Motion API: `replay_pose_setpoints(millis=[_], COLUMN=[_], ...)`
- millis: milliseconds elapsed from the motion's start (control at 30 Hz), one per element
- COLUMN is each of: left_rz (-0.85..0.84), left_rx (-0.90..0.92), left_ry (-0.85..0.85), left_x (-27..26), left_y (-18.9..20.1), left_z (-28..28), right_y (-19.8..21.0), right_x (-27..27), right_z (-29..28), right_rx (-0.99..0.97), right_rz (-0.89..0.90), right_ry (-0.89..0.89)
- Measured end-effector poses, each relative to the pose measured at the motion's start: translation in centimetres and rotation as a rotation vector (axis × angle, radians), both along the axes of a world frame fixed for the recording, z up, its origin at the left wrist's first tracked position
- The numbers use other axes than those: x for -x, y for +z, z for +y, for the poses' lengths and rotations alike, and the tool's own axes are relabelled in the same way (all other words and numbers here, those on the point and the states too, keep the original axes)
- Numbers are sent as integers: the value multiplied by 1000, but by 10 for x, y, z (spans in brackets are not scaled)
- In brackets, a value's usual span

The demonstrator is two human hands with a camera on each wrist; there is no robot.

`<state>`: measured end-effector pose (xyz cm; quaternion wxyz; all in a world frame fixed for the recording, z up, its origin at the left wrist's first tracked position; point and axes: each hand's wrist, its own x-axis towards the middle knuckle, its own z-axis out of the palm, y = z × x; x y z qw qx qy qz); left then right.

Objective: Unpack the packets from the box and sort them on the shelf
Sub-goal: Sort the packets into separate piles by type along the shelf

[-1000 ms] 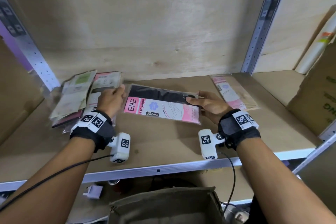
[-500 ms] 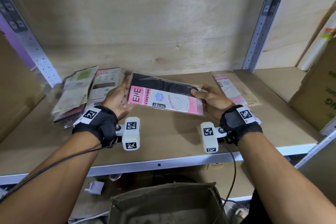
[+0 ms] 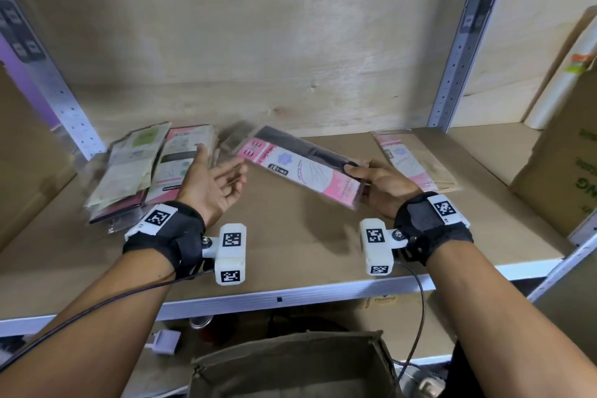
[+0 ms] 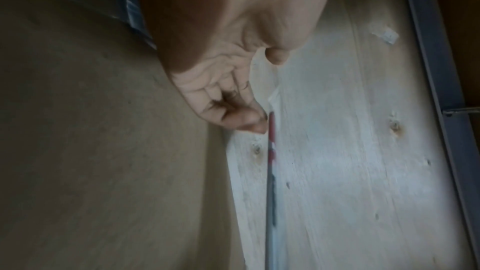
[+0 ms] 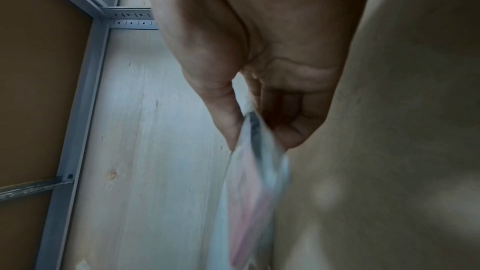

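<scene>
Pinching one end of the pink-and-black plastic stocking packet (image 3: 298, 166) above the brown shelf board (image 3: 290, 236), the right hand (image 3: 379, 186) could let it droop and slip (left hand (image 3: 211, 186) spread, holding nothing).

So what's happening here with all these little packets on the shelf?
A person is sorting packets onto a wooden shelf. The right hand pinches one end of a pink and black packet, held tilted above the board. The left hand is open, palm up, holding nothing. A pile of packets lies at the left, one beige packet at the right, and the open box sits below.
</scene>
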<state>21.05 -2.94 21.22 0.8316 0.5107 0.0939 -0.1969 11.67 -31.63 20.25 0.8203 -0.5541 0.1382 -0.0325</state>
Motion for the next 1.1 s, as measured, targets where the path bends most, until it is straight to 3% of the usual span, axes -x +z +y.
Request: replay_pose_setpoints(millis=[267,567,833,1100], left_rz=[-180,-305,-405,-429], left_rx=[-307,-334,-414,-373], left_ry=[-396,-456,-529,-583], left_x=[33,42,39,38], left_y=[-6,-15,-14,-9], left_z=[-32,-52,-56,-59], right_y=[-3,-6,-4,-6], right_x=[-4,-4,-2,2], right_z=[11,21,13,1], right_rx=[19,92,179,105], right_rz=[16,32,78,94], right_ry=[50,149,108,88])
